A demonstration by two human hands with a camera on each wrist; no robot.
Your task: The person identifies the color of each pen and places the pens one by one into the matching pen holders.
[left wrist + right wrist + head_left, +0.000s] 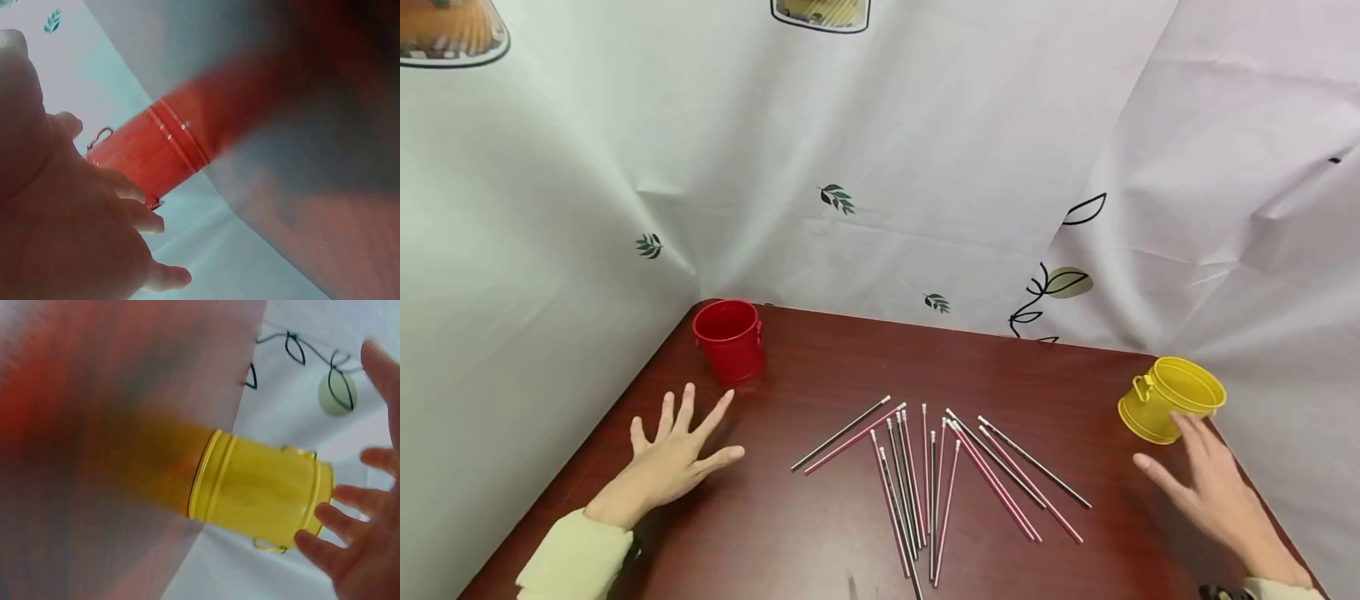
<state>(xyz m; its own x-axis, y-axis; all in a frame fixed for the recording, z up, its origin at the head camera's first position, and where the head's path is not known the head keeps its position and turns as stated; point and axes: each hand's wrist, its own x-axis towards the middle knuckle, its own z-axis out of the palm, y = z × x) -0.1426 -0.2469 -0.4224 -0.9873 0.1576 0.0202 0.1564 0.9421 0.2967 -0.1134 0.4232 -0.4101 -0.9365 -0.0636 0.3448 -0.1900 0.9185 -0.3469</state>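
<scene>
My left hand (pixel 670 458) is spread with straight fingers over the table's left side and holds nothing. Just beyond its fingertips stands a small red bucket (pixel 733 346), upright, also seen in the left wrist view (pixel 150 147). On the right, my right hand (pixel 1217 492) has its fingers extended and is empty. A yellow bucket (pixel 1157 408) stands upright right behind those fingers; whether they touch it I cannot tell. Between the hands lie several thin pencils (pixel 932 492), some dark and some pink, with white tips, fanned out and partly crossing.
The dark reddish-brown table (pixel 835 350) reaches back to a white curtain (pixel 925 167) printed with leaves, which also hangs along both sides. The yellow bucket stands close to the table's right edge, the red one near the back left corner.
</scene>
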